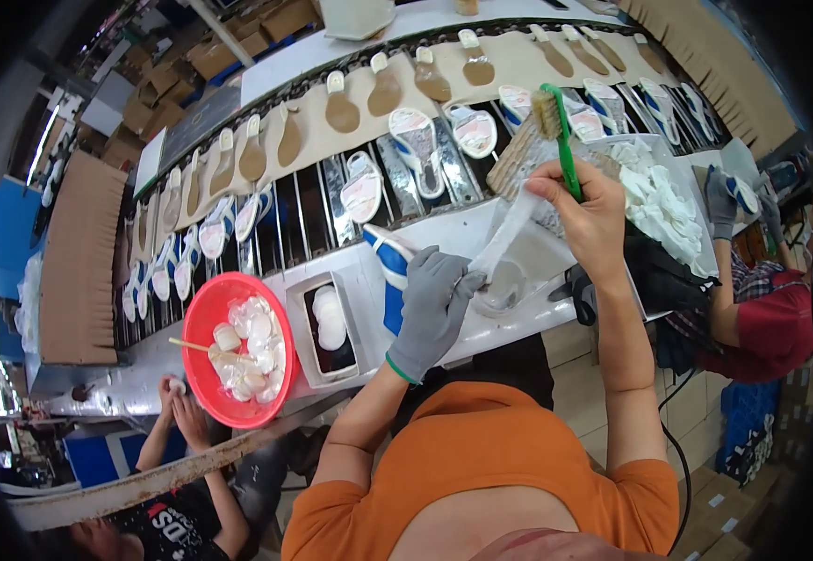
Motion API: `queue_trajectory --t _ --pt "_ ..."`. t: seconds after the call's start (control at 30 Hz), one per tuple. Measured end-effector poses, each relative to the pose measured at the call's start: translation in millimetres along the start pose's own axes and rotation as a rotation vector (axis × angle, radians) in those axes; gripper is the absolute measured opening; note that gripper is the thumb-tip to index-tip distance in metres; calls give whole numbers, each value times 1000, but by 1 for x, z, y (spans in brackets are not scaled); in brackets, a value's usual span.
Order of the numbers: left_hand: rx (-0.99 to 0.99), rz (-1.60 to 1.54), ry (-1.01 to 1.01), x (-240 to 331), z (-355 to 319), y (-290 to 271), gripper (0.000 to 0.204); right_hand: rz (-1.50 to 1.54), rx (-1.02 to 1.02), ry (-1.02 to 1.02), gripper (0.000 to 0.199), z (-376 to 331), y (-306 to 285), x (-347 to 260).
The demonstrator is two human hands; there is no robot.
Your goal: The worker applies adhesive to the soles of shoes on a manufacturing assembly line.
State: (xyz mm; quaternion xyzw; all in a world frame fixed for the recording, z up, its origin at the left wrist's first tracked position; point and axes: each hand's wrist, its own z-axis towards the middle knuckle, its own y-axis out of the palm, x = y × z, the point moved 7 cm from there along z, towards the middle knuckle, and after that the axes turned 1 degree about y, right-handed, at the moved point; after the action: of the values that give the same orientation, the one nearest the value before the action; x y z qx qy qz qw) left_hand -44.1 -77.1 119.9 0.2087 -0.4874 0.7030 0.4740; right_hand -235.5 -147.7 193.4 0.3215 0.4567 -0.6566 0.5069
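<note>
My left hand (430, 309), in a grey glove, is closed around a blue and white shoe (390, 279) that it partly hides. Its thumb and fingertips meet the lower end of a white strip (504, 236), perhaps thin cloth or paper. The strip's upper end is pinched by my bare right hand (586, 208). That same hand also grips a green-handled brush (561, 140), its pale bristles pointing up and left. Below the strip, a clear round dish (502, 285) rests on the white worktop (467, 332).
A conveyor (285, 220) carries several shoe uppers and, on a beige belt, brown insoles. Left stand a red basin (202, 360) and a white box (356, 360). At right, a tray holds crumpled white cloths (654, 201). Co-workers' hands (182, 416) show left, and gloved ones (722, 201) right.
</note>
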Motion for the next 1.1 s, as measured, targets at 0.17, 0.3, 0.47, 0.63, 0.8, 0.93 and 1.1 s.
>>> queue_trajectory --t 0.17,0.3,0.47,0.63,0.8,0.93,1.1 --pt "338 356 -427 -68 -45 -41 58 82 -157 17 4 -14 8 -16" --pt "12 227 -771 -129 -72 -5 60 164 -412 117 8 -36 19 -22" --pt "120 -367 -672 -159 -69 14 64 410 -659 268 10 -71 43 -27" --pt "239 -1018 -568 -141 -67 38 68 227 -672 331 11 -82 71 -1" --pt "196 -1086 -462 -103 -59 40 75 101 -497 122 12 -69 75 7" --pt "196 -1118 -500 -89 -59 36 79 50 -481 14 12 -64 72 2" --pt "200 -1173 -499 -83 -62 35 80 27 -450 -109 13 -61 74 -7"
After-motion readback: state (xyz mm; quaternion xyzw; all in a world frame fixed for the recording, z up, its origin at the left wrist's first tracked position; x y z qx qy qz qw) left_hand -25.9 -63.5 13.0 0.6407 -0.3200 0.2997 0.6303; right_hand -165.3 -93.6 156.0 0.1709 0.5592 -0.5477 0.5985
